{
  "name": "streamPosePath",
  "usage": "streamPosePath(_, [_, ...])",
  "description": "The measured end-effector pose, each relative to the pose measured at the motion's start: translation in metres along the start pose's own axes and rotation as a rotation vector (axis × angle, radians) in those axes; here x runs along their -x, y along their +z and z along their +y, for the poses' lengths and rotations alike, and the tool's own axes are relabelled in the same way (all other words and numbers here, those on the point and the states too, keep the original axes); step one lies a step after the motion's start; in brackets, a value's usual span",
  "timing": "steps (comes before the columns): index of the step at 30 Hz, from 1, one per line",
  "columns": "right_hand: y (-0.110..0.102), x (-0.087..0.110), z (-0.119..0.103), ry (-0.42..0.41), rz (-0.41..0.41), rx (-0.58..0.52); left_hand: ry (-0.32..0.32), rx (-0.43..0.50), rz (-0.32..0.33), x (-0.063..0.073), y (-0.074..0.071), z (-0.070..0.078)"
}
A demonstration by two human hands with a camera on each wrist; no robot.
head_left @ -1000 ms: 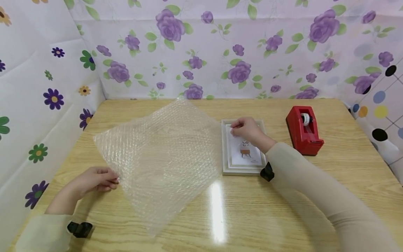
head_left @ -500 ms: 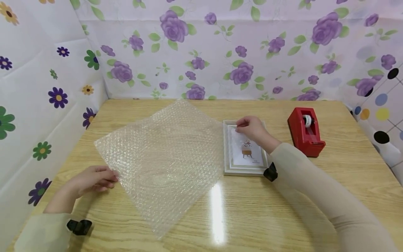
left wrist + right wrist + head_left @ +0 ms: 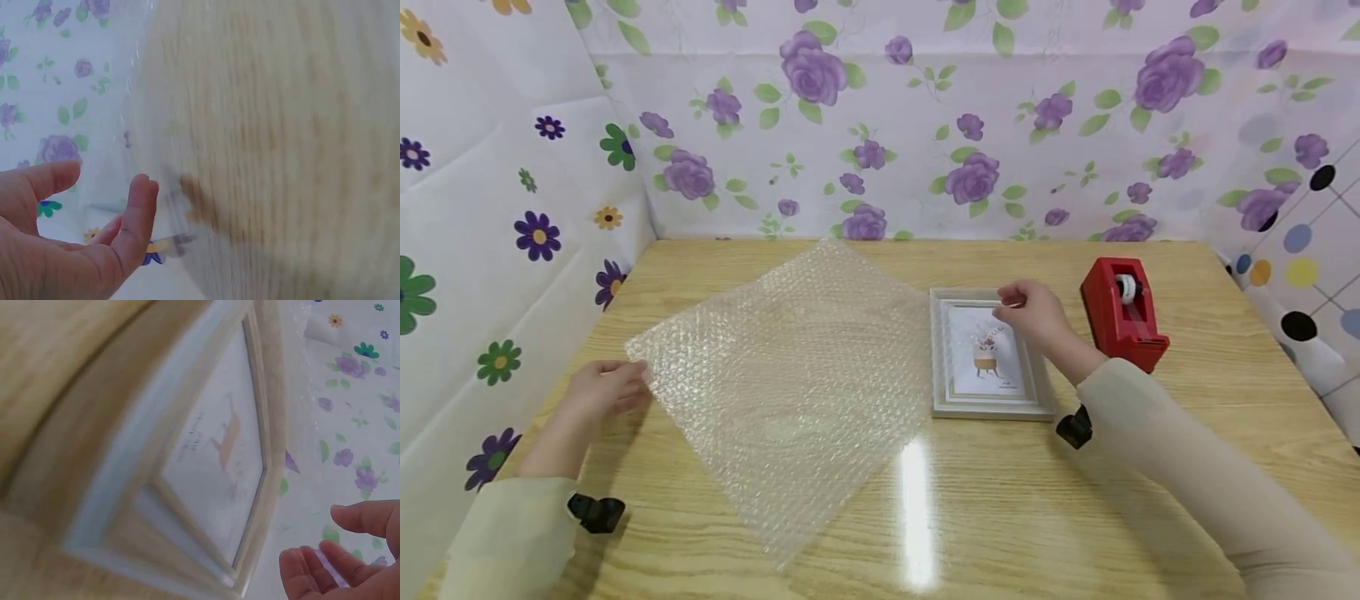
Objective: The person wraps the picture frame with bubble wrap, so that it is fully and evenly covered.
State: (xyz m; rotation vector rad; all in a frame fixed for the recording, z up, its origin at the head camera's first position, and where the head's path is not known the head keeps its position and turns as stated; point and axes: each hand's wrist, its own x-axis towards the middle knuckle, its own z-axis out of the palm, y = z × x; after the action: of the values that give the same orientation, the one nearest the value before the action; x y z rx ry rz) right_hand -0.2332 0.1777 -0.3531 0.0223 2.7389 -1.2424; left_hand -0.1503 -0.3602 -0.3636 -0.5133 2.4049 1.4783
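Observation:
A clear sheet of bubble wrap lies on the table, turned like a diamond, its right corner reaching the picture frame. The frame lies flat and has a light border and a small drawing of a plant pot on legs. My left hand is beside the wrap's left corner; in the left wrist view its thumb and fingers stand apart with nothing between them. Over the frame's upper right part is my right hand, thumb and fingers apart and holding nothing.
A red tape dispenser with a roll of tape stands to the right of the frame. Flowered cloth hangs behind the wooden table and along its sides.
My left hand has moved up and left, off the wrap's edge toward its left corner. My right hand has drawn back rightward over the frame. The wrap's near corner has settled flatter.

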Motion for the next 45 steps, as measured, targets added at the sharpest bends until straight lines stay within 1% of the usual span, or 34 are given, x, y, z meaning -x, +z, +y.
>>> streamPosePath(4, [-0.002,0.008,0.011,0.056,0.004,0.010,-0.012,0.087,0.053,-0.009,-0.002,0.000])
streamPosePath(6, [-0.002,0.011,0.017,0.077,0.005,0.010,-0.019,0.115,0.076,-0.012,-0.003,0.000])
streamPosePath(9, [-0.002,0.016,0.026,0.091,0.009,0.030,-0.010,0.137,0.103,-0.014,-0.003,0.000])
streamPosePath(11, [-0.003,0.019,0.030,0.105,0.014,0.047,0.002,0.177,0.113,-0.015,-0.003,0.000])
streamPosePath(15, [-0.005,0.024,0.037,0.144,0.018,0.055,0.018,0.296,0.122,-0.018,-0.003,0.000])
streamPosePath(17, [-0.006,0.027,0.040,0.180,0.004,0.045,0.020,0.345,0.124,-0.018,-0.002,0.000])
streamPosePath(20, [-0.007,0.029,0.044,0.216,-0.032,0.062,0.025,0.385,0.122,-0.019,-0.002,0.001])
streamPosePath(25, [-0.006,0.032,0.051,0.217,-0.063,0.112,0.027,0.397,0.122,-0.021,-0.003,0.000])
streamPosePath(30, [-0.007,0.034,0.055,0.220,-0.053,0.145,0.015,0.396,0.121,-0.021,-0.003,-0.001])
streamPosePath(35, [-0.008,0.035,0.055,0.182,-0.047,0.175,0.004,0.401,0.126,-0.020,-0.002,-0.001])
streamPosePath(39, [-0.006,0.036,0.055,0.164,-0.043,0.186,-0.006,0.379,0.133,-0.019,-0.001,-0.002])
streamPosePath(45, [-0.003,0.038,0.054,0.168,-0.025,0.199,0.007,0.382,0.118,-0.019,-0.002,-0.004])
